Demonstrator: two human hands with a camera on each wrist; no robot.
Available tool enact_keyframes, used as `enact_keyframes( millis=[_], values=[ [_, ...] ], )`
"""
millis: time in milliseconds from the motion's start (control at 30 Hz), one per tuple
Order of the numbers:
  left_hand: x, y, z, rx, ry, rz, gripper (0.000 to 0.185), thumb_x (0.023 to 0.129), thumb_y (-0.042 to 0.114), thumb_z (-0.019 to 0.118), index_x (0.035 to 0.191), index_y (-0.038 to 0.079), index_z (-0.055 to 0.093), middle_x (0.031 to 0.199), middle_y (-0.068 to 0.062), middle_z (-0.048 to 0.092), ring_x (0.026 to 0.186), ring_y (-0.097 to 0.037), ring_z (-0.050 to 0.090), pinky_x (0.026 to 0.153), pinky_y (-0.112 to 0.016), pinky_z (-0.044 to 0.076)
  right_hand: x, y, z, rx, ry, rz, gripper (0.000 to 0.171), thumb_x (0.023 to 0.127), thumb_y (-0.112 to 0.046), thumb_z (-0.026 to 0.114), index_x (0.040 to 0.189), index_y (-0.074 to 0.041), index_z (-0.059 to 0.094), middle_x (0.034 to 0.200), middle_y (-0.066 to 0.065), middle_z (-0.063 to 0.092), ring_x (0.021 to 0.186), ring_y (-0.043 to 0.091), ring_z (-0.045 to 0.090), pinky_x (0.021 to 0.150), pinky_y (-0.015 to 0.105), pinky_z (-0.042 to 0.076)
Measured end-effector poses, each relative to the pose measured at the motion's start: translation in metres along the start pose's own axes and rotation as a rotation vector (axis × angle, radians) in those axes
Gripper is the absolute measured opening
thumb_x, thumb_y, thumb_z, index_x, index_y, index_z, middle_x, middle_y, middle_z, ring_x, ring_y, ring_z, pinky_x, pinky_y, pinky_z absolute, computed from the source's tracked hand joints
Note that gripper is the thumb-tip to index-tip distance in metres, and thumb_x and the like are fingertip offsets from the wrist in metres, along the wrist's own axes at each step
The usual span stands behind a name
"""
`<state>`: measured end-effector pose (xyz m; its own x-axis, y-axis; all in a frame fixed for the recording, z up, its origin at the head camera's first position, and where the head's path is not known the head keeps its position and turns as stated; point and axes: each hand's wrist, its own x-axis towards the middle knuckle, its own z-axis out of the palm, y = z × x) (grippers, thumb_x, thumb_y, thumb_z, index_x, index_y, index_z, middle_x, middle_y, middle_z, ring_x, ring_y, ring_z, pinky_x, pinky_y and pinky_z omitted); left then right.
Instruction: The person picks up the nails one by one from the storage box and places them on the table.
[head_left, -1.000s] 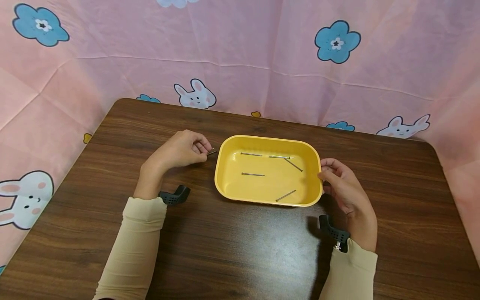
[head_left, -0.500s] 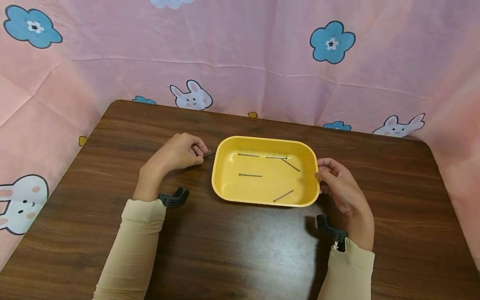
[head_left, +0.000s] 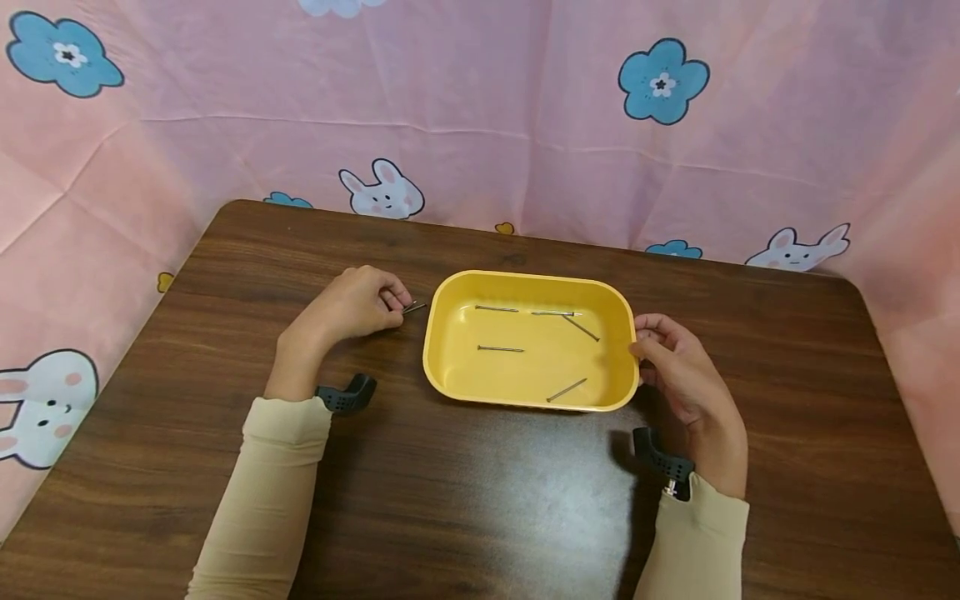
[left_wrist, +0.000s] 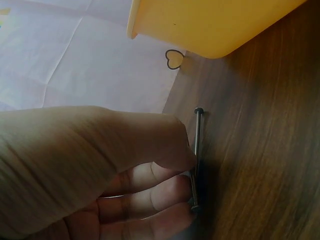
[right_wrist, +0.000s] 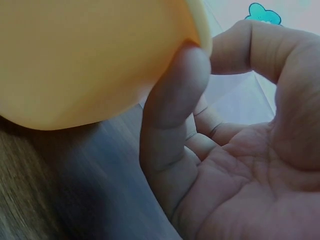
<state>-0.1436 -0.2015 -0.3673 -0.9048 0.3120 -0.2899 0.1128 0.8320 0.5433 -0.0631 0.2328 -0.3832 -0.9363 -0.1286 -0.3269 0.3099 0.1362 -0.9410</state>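
A yellow tray sits mid-table with several thin nails lying in it. Left of the tray, my left hand pinches one nail that lies on the wood. In the left wrist view the curled fingers press along the nail's shaft, its head pointing toward the tray. My right hand holds the tray's right rim. The right wrist view shows the thumb against the tray's outer wall and the index finger arched to the rim.
The dark wooden table has rounded corners and bare wood in front of the tray. A pink cloth with rabbits and blue flowers hangs behind and at both sides. Black wrist mounts sit by each cuff.
Only the head view has shifted a little. Both hands, the pinched nail and the tray stay where they were.
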Motion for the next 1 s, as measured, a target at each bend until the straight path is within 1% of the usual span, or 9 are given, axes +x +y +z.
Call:
enact_keyframes(
  millis=[200,500,633,867,1000],
  values=[
    [0.0005,0.0,-0.001,0.008,0.0,0.011,0.019,0.092,0.007,0.07,0.11,0.007,0.078,0.102,-0.009,0.078,0.09,-0.022,0.068,0.087,-0.038,0.054,0.0004,-0.002,0.0,-0.008,-0.005,-0.006,0.023,0.104,-0.01,0.055,0.126,-0.004,0.049,0.092,-0.009,0.065,0.08,0.008,0.063,0.07,0.024,0.062],
    [0.0002,0.001,-0.0001,0.022,-0.001,0.023,0.018,0.093,0.007,0.069,0.106,0.009,0.081,0.1,-0.007,0.079,0.089,-0.021,0.068,0.085,-0.036,0.056,-0.0002,-0.0023,-0.0004,-0.015,0.005,0.008,0.024,0.105,-0.01,0.055,0.127,-0.003,0.048,0.093,-0.009,0.065,0.082,0.008,0.064,0.072,0.024,0.063],
    [0.0004,0.0014,0.0002,0.021,-0.001,0.018,0.018,0.093,0.007,0.069,0.106,0.009,0.081,0.1,-0.006,0.078,0.088,-0.021,0.066,0.083,-0.035,0.054,-0.0016,-0.0014,-0.0015,-0.005,0.004,0.012,0.023,0.105,-0.01,0.055,0.126,-0.003,0.048,0.092,-0.009,0.065,0.082,0.008,0.064,0.073,0.024,0.063],
    [-0.0007,0.0035,-0.0025,0.024,-0.005,0.01,0.019,0.094,0.006,0.066,0.106,0.009,0.081,0.101,-0.007,0.077,0.086,-0.021,0.06,0.077,-0.03,0.049,-0.0009,-0.0007,-0.0028,-0.006,-0.005,0.004,0.024,0.106,-0.012,0.056,0.127,-0.003,0.049,0.094,-0.008,0.065,0.083,0.009,0.064,0.076,0.024,0.064],
    [-0.0022,0.0048,-0.0038,0.026,0.004,0.025,0.02,0.094,0.005,0.066,0.107,0.007,0.08,0.098,-0.007,0.077,0.084,-0.019,0.061,0.076,-0.029,0.05,0.0006,-0.001,-0.0025,-0.021,-0.005,0.004,0.025,0.106,-0.013,0.056,0.128,-0.003,0.049,0.094,-0.008,0.065,0.083,0.01,0.064,0.076,0.024,0.064]
  ],
)
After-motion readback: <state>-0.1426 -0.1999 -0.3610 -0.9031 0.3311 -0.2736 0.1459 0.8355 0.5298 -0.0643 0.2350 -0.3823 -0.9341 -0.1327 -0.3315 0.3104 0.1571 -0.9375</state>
